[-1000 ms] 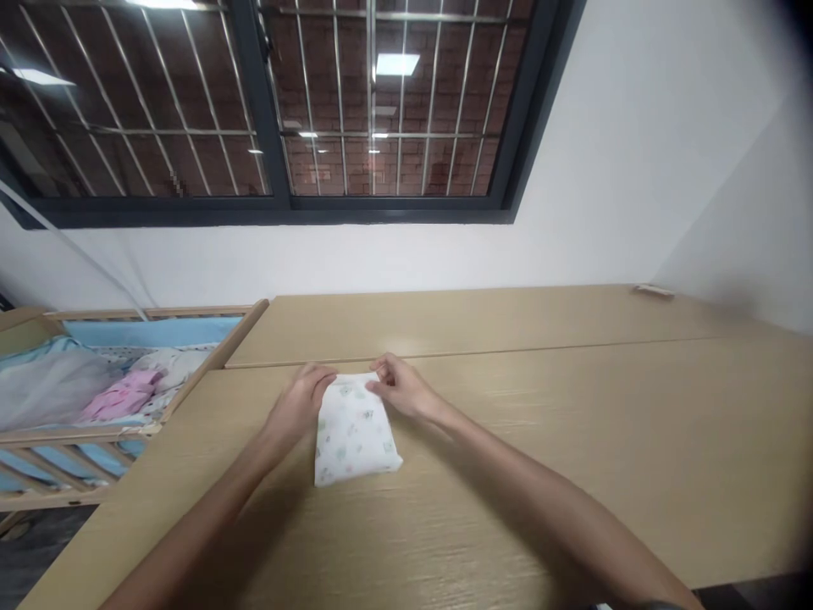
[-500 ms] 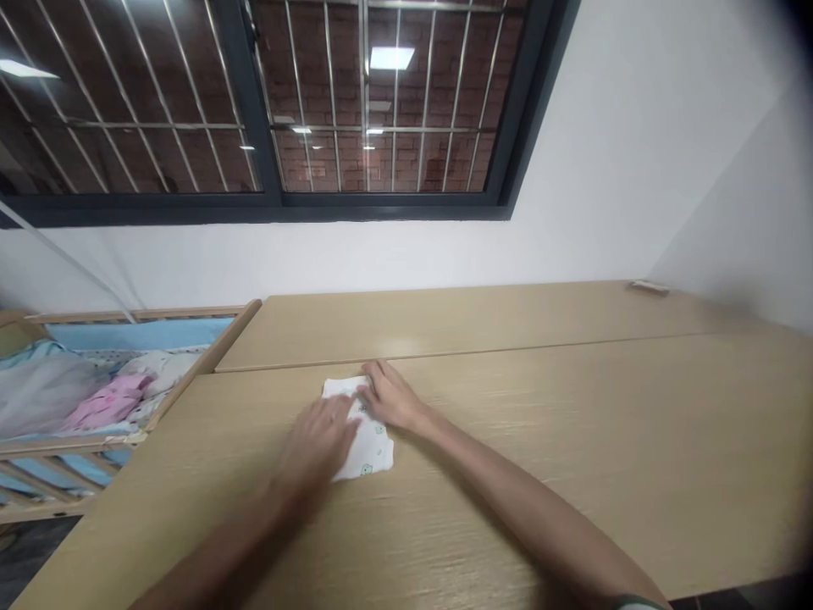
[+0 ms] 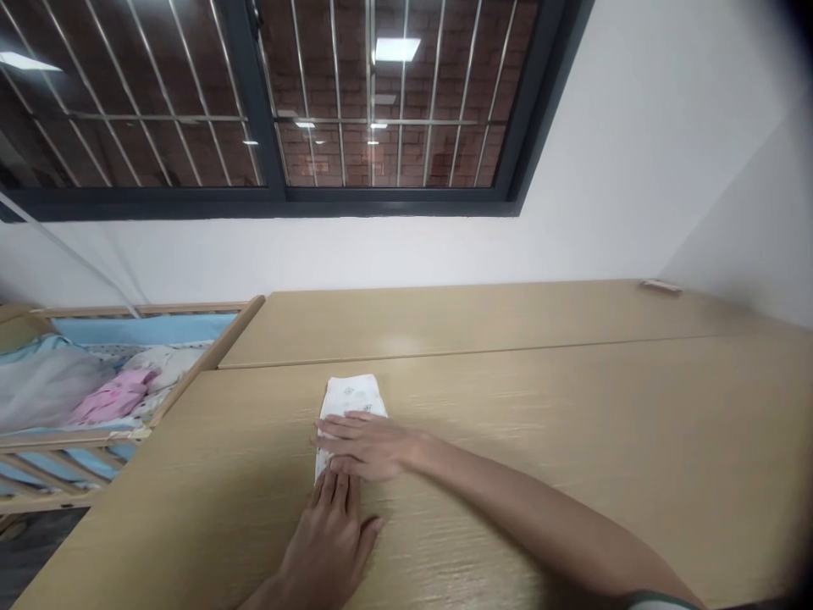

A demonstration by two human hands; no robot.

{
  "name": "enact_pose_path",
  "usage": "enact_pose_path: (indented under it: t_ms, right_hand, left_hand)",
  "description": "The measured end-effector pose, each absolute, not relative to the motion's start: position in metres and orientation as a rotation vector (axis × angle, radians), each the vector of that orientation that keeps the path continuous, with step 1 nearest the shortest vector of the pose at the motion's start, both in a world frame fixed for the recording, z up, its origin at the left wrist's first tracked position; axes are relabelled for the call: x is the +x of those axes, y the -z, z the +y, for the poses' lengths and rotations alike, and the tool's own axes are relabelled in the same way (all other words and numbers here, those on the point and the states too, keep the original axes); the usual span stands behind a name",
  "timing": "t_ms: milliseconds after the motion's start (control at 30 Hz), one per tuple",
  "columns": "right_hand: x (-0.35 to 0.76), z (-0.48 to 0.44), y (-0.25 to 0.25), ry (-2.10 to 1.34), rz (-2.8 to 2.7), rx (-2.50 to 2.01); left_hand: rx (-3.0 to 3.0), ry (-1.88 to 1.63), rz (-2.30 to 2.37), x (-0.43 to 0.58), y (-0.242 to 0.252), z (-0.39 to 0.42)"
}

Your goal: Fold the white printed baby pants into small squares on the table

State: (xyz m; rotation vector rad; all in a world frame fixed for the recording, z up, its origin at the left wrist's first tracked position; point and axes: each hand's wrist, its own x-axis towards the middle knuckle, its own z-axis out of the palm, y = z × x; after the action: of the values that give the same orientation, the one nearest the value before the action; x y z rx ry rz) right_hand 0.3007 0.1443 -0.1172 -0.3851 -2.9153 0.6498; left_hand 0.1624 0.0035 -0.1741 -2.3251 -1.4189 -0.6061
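We lay right hand [image 3: 365, 446] and left hand [image 3: 327, 542] flat on cloth [image 3: 351, 395], likely soft, best pinched toward the surface's [image 3: 539, 440] far edge.

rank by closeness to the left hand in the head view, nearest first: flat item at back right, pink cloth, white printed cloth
1. White printed cloth, at the left hand
2. Pink cloth, left, in the crib
3. Flat item, far back right

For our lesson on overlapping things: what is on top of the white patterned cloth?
The right hand lies across the white patterned cloth; the left hand is at its near end. Whatever print the hands cover cannot be seen.
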Motion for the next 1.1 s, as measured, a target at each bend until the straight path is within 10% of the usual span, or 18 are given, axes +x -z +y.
enact_pose_path:
  t_ms: [767, 1100]
  right_hand:
    - [0.358, 0.129, 0.079, -0.601, -2.729, -0.729]
    - [0.353, 0.143, 0.099, -0.781, -2.364, -1.004]
  left_hand:
    - [-2.622, 0.710, -1.210, 0.078, 0.155, 0.040]
    - [-2.870, 1.209, -2.089, 0.080, 0.113, 0.084]
